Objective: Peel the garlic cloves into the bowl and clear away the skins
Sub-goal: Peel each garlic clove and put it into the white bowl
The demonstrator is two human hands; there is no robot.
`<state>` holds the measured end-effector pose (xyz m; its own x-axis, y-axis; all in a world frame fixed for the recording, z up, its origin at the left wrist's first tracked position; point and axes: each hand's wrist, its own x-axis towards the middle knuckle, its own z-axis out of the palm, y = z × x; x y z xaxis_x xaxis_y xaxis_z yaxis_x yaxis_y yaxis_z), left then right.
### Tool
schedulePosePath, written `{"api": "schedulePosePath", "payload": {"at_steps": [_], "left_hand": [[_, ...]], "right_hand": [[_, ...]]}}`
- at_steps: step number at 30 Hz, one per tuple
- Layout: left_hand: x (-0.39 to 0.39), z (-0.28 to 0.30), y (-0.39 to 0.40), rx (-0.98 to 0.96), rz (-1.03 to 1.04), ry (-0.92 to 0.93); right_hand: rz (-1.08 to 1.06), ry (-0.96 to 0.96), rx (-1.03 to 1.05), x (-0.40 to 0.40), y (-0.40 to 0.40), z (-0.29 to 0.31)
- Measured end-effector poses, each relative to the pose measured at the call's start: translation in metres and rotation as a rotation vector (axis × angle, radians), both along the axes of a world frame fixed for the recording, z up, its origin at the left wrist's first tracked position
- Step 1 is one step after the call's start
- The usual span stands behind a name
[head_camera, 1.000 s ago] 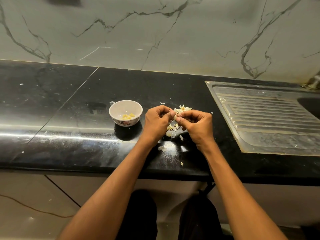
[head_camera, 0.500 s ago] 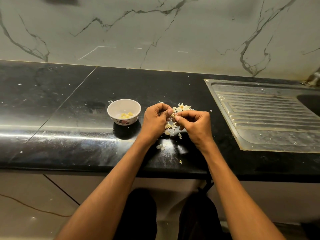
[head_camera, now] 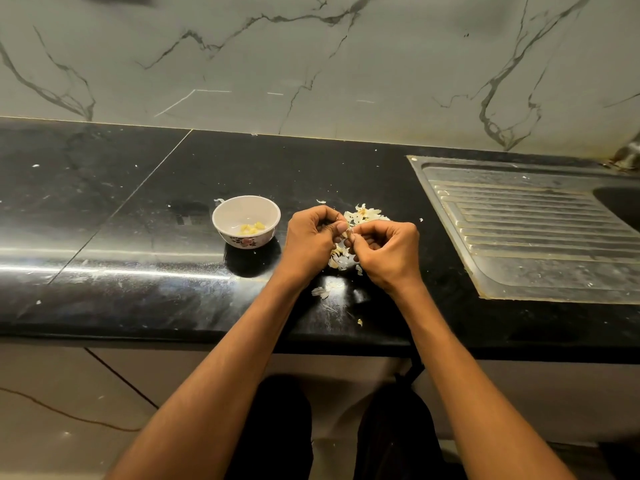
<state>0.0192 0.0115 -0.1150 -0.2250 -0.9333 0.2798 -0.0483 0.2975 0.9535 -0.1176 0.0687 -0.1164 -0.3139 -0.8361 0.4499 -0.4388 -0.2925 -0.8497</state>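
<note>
Left hand: you're curling your left hand [head_camera: 313,239] over the middle of the worktop [head_camera: 138,209], thumb and forefinger pinching one end of a garlic clove [head_camera: 348,233].
Right hand: your right hand [head_camera: 388,252] is meeting it knuckle to knuckle, its fingertips [head_camera: 352,233] nipping the other end of the same clove, the remaining fingers folded into the palm.
Clove: it's being held just above the worktop, between the two thumbs; it's too small to say how much skin is on it.
Skins: a pale heap of skins [head_camera: 363,214] is lying directly under and behind your hands, toward the back edge, and your knuckles are hiding most of it.
Strays: a few loose flakes [head_camera: 320,292] are sitting nearer the front edge, just beside your left wrist, with one more scrap [head_camera: 360,322] close to the front lip.
Bowl: the white bowl [head_camera: 225,216] is standing upright just left of your left hand, apart from it, with a few yellow peeled cloves [head_camera: 252,228] lying in its bottom.
Way to the bowl: nothing is lying between your left hand and the bowl's rim.
Right side: the steel drainboard [head_camera: 540,233] is filling the right end of the worktop, well apart from your right hand.
Behind: the marbled wall [head_camera: 311,64] is rising from the back edge.
</note>
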Motion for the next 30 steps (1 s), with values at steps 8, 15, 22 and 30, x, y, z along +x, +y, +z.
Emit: {"api": "schedulePosePath", "payload": {"at_steps": [8, 15, 22, 30], "left_hand": [[-0.001, 0.005, 0.002, 0.037, -0.021, 0.067], [0.001, 0.005, 0.002, -0.007, -0.044, 0.104], [0.001, 0.002, 0.001, -0.082, -0.001, 0.090], [0.000, 0.003, 0.005, -0.120, -0.022, 0.077]], "right_hand": [[-0.043, -0.028, -0.034, 0.002, -0.004, 0.001], [0.031, -0.322, 0.064, 0.002, -0.003, 0.008], [0.151, -0.475, 0.143, 0.002, 0.002, 0.012], [0.077, -0.574, 0.156, 0.002, 0.002, 0.014]]}}
